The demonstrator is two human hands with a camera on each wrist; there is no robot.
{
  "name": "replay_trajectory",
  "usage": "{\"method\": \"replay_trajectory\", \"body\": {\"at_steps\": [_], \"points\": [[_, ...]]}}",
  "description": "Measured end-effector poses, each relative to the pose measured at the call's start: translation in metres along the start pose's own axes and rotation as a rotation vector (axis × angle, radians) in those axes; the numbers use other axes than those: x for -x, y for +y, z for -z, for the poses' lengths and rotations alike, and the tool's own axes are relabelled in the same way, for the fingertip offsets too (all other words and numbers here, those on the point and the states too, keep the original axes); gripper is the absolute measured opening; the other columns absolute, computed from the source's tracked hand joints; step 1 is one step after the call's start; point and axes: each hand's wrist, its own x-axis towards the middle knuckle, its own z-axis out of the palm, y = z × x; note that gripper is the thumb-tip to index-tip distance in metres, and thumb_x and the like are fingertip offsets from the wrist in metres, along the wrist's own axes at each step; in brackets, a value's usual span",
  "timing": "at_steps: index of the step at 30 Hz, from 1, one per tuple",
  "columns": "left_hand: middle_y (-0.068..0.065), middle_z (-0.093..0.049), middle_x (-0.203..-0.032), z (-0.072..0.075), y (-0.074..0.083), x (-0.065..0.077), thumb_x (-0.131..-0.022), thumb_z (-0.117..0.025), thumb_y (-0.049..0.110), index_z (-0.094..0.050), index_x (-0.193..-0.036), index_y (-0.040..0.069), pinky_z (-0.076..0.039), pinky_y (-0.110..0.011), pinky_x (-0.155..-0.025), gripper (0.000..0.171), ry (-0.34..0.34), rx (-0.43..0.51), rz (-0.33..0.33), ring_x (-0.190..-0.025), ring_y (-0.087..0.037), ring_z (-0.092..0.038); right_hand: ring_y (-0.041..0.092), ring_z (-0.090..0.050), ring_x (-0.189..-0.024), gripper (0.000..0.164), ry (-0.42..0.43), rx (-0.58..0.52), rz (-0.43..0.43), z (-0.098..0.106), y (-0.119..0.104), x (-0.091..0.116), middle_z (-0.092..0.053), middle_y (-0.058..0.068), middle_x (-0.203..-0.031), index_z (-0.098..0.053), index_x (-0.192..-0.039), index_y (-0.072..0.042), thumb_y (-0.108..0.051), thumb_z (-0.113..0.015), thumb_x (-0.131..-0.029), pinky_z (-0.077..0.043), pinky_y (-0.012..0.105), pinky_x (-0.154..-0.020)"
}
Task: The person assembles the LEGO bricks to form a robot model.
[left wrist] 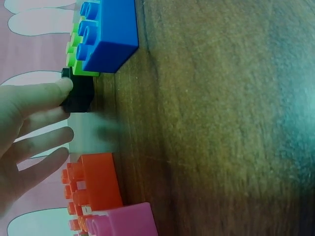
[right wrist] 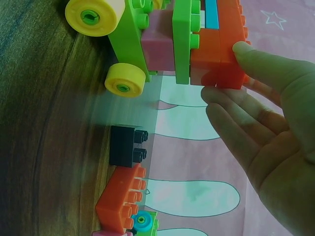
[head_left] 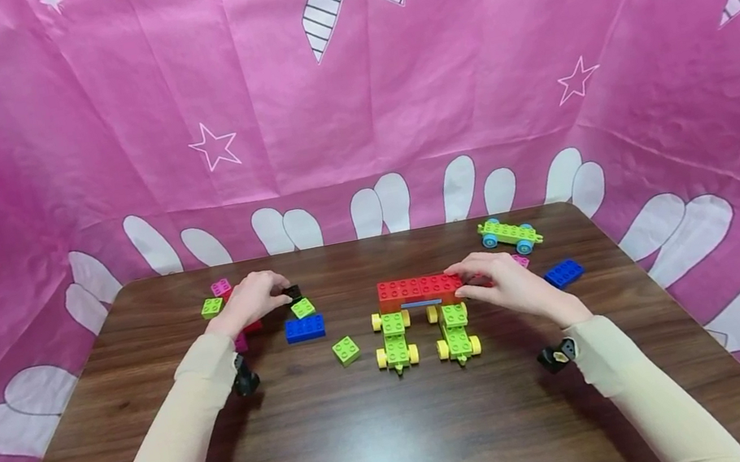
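Pink cloth (head_left: pixel 456 42) with white stars (head_left: pixel 214 145) hangs behind a brown table (head_left: pixel 509 429) showing pale glare (head_left: pixel 384 460).

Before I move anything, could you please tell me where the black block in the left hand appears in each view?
Head: black block left of centre, in the left hand.
Left wrist: left side, above the middle.
Right wrist: not in it.
Shared landmark: wooden table.

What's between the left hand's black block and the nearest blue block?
A green block lies between the black block and blue block in the head view.
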Motion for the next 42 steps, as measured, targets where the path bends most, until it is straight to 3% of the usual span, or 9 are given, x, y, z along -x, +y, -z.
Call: {"method": "replay_trajectory", "body": {"at_steps": [18, 23, 28, 36, 42], "points": [[-0.015, -0.068, -0.112, 0.003, 0.001, 0.001, -0.082, -0.072, 0.018, -0.066, -0.114, 0.003, -0.049, -0.047, -0.092, 0.036, -0.043, -0.011, 0.006, -0.105, -0.028, -0.063, 0.005, -0.064, -0.097, 0.036, 0.007, 0.000, 0.010, 0.000, -0.002, 0.001, -0.065, -0.010, -0.110, -0.061, -0.120, -0.025, -0.031, -0.067, -0.085, -0.055, 0.034, -0.081], [-0.016, -0.069, -0.108, 0.002, 0.000, 0.002, -0.082, -0.071, 0.017, -0.066, -0.112, 0.003, -0.050, -0.047, -0.089, 0.034, -0.013, -0.009, -0.005, -0.101, -0.028, -0.064, 0.005, -0.064, -0.096, 0.036, 0.007, 0.008, 0.005, 0.000, -0.004, 0.002, -0.065, -0.009, -0.110, -0.062, -0.120, -0.024, -0.029, -0.068, -0.085, -0.055, 0.031, -0.081], [-0.015, -0.069, -0.103, 0.003, -0.002, 0.003, -0.082, -0.071, 0.016, -0.065, -0.111, 0.003, -0.051, -0.046, -0.085, 0.033, 0.035, 0.052, 0.007, -0.095, -0.026, -0.065, 0.004, -0.064, -0.097, 0.036, 0.005, 0.008, -0.013, 0.000, -0.003, 0.003, -0.065, -0.010, -0.111, -0.061, -0.120, -0.025, -0.031, -0.068, -0.085, -0.055, 0.030, -0.082], [-0.016, -0.069, -0.098, 0.016, 0.002, 0.009, -0.078, -0.073, 0.014, -0.065, -0.106, 0.000, -0.052, -0.044, -0.082, 0.032, 0.136, 0.147, -0.074, -0.088, -0.026, -0.064, 0.007, -0.064, -0.098, 0.036, -0.008, -0.006, -0.015, 0.000, -0.002, 0.002, -0.064, -0.008, -0.111, -0.061, -0.120, -0.026, -0.032, -0.067, -0.085, -0.055, 0.034, -0.083], [-0.014, -0.067, -0.101, 0.023, 0.011, 0.017, -0.077, -0.074, 0.014, -0.064, -0.107, 0.002, -0.052, -0.044, -0.085, 0.033, 0.164, 0.231, -0.108, -0.092, -0.026, -0.065, 0.008, -0.064, -0.097, 0.036, -0.004, 0.005, -0.005, 0.001, -0.002, 0.001, -0.065, -0.007, -0.111, -0.062, -0.120, -0.024, -0.032, -0.068, -0.085, -0.056, 0.036, -0.082]]}}
